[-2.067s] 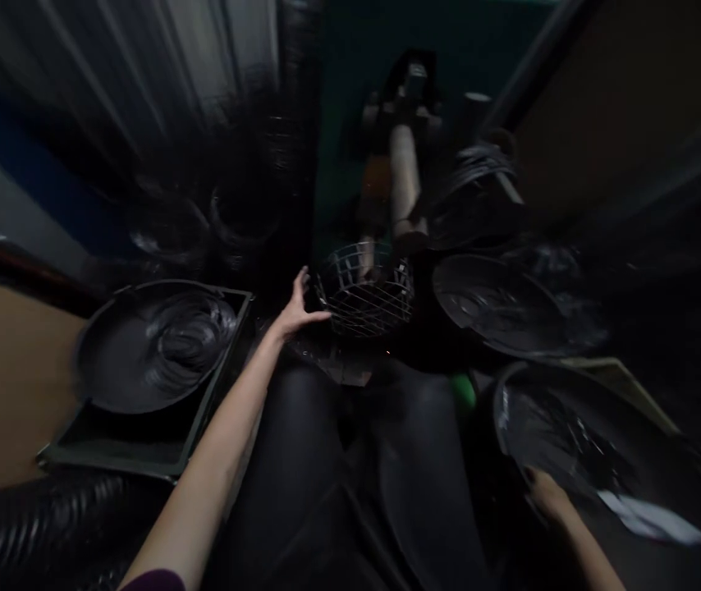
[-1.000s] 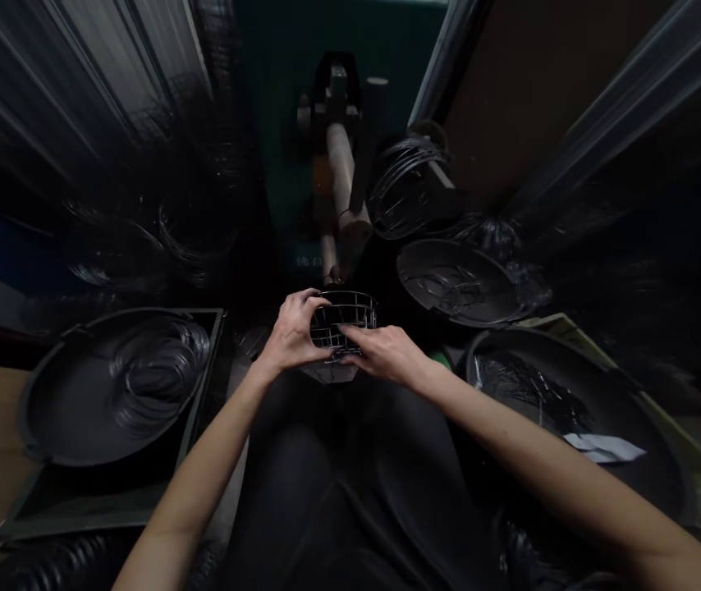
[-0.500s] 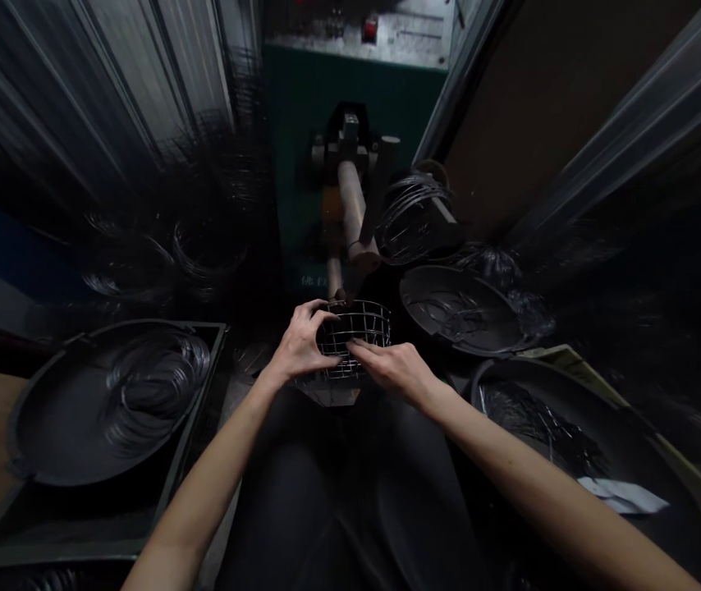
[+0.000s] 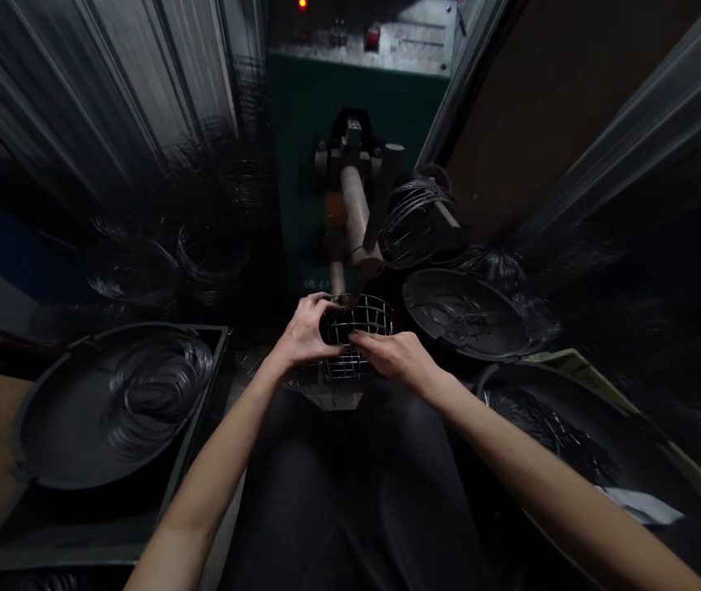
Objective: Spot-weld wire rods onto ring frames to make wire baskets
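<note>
A small round wire basket (image 4: pixel 377 315) of metal mesh sits above my lap, just under the arm tips of a green machine (image 4: pixel 301 107). Around the basket's left side curls my left hand (image 4: pixel 306 332), fingers at the upper rim and thumb lower down. My right hand (image 4: pixel 396 358) pinches at the mesh from the right, its fingertips near the basket's middle; whether a loose wire is between them is too dark to tell. The machine's thick pale arm (image 4: pixel 356 209) and thinner lower arm (image 4: pixel 337 277) point toward me, the thinner one ending at the basket's rim.
At left, a dark round tray (image 4: pixel 61 419) bears a bundle of wire rings (image 4: pixel 162 377). To the right are a smaller tray (image 4: pixel 504 332) with wire pieces and a larger one (image 4: pixel 639 435) with dark rods. Wire hoops (image 4: pixel 415 217) hang beside the machine.
A red light now glows on the machine's panel. Both hands keep their hold on the basket, which has turned or tilted slightly. The whole view has shifted a little.
</note>
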`<move>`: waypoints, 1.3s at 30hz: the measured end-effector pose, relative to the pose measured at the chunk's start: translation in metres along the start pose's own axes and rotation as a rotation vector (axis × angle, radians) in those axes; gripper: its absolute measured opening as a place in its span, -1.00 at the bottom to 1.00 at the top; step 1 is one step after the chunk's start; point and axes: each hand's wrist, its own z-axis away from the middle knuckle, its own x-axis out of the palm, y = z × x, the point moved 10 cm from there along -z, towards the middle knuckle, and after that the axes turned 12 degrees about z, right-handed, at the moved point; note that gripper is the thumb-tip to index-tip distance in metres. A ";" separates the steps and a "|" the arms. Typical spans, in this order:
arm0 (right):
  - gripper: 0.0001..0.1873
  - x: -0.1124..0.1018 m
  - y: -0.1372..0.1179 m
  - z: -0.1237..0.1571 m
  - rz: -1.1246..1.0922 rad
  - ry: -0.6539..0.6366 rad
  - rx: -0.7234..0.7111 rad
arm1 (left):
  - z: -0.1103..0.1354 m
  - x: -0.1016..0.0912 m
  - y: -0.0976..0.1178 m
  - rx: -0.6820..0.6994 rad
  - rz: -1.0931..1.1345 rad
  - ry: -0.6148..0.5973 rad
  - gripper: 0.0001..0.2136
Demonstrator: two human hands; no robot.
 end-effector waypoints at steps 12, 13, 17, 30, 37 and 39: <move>-0.85 -0.009 0.031 0.009 -0.157 0.202 0.363 | -0.018 -0.012 -0.015 -0.102 0.088 0.042 -0.32; -0.86 -0.007 0.036 0.007 -0.176 0.206 0.383 | -0.020 -0.013 -0.017 -0.104 0.091 0.055 -0.31; -0.88 -0.001 0.044 -0.004 -0.321 0.230 0.374 | -0.028 -0.014 -0.026 -0.093 0.134 0.059 -0.29; -0.91 0.015 0.080 -0.028 -0.531 0.240 0.555 | -0.059 -0.025 -0.044 -0.035 0.137 0.066 -0.24; -0.74 -0.016 0.083 0.023 -0.568 0.275 0.574 | -0.060 -0.028 -0.037 -0.056 0.219 0.033 -0.13; -0.66 -0.014 0.098 0.096 -0.539 0.215 0.740 | -0.045 -0.047 -0.044 -0.060 0.284 0.073 -0.07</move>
